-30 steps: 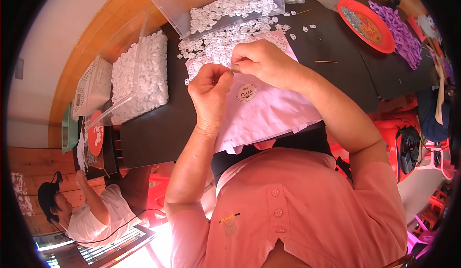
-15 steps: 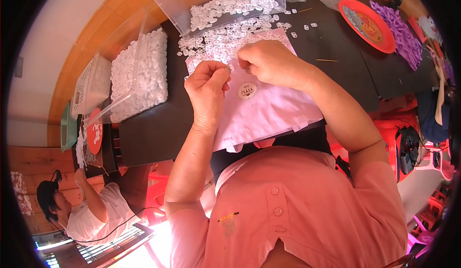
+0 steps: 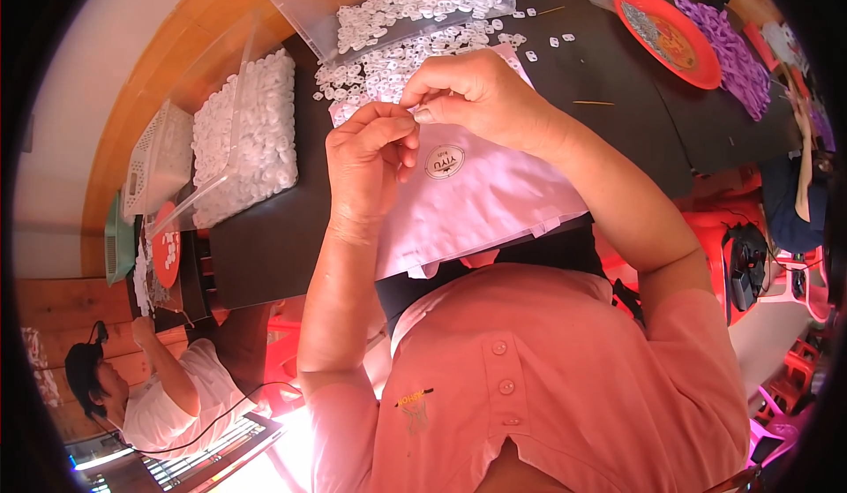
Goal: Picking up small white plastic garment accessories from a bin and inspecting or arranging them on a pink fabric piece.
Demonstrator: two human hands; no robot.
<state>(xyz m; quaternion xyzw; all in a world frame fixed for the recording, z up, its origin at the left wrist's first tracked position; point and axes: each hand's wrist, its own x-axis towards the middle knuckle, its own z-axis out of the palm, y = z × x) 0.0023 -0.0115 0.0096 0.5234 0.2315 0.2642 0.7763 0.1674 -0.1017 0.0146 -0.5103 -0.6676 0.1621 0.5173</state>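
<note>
My left hand [image 3: 366,153] and my right hand [image 3: 476,96] meet above a pink cloth [image 3: 494,193], fingertips pinched close together. What lies between the pinched fingers is too small and too covered to make out. The cloth bears a round pale printed patch [image 3: 445,162] and hangs over the table's near edge. Just beyond my hands, many small white pieces with holes [image 3: 388,74] are spread over the cloth's far end and the table. More of them fill a clear plastic bin [image 3: 304,7] lying tipped toward me.
Left on the dark table [image 3: 265,259] stands a clear box of white pieces [image 3: 243,140], by a white basket [image 3: 159,162]. To the right are a red plate [image 3: 706,76] with small metallic bits, purple strips [image 3: 737,69] and a thin stick [image 3: 593,102]. A co-worker [image 3: 168,387] sits at left.
My right hand has moved left and its fingertips now meet those of my left hand. The whole view has shifted slightly.
</note>
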